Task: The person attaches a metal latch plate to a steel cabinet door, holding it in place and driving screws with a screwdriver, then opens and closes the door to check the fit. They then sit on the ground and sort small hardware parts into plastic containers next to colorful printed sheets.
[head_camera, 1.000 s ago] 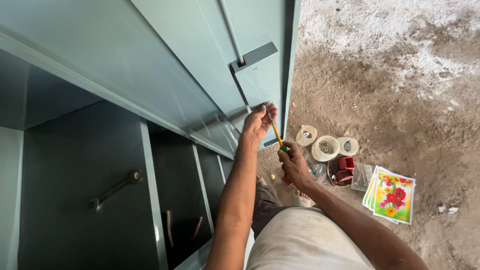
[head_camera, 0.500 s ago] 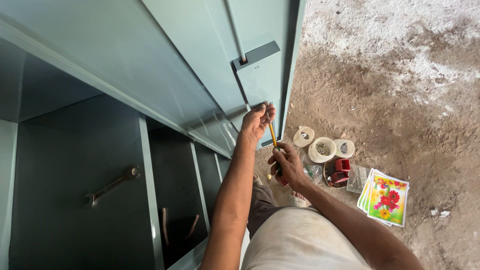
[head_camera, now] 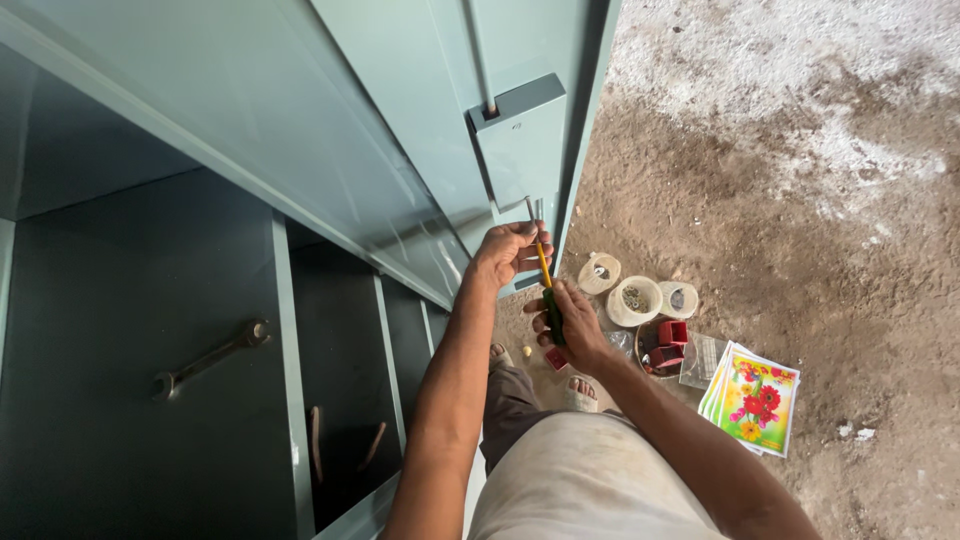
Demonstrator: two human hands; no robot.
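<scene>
Head view: the right hand (head_camera: pixel 572 325) grips the green handle of a yellow-shafted screwdriver (head_camera: pixel 546 285), its tip raised toward the lower edge of the grey-green steel cabinet door (head_camera: pixel 520 150). The left hand (head_camera: pixel 508 250) pinches the shaft near the tip, steadying it. Judging by this, a fastener is being driven; next it needs steady alignment and turning. A spanner (head_camera: pixel 210 358) lies on a shelf; small tubs (head_camera: pixel 635 298) sit on the dirt floor.

A screwdriver (head_camera: pixel 546 285) with a yellow shaft and dark green handle is held nearly upright, tip upward, against the lower edge of a grey-green metal cabinet door (head_camera: pixel 420 130) standing open.
</scene>
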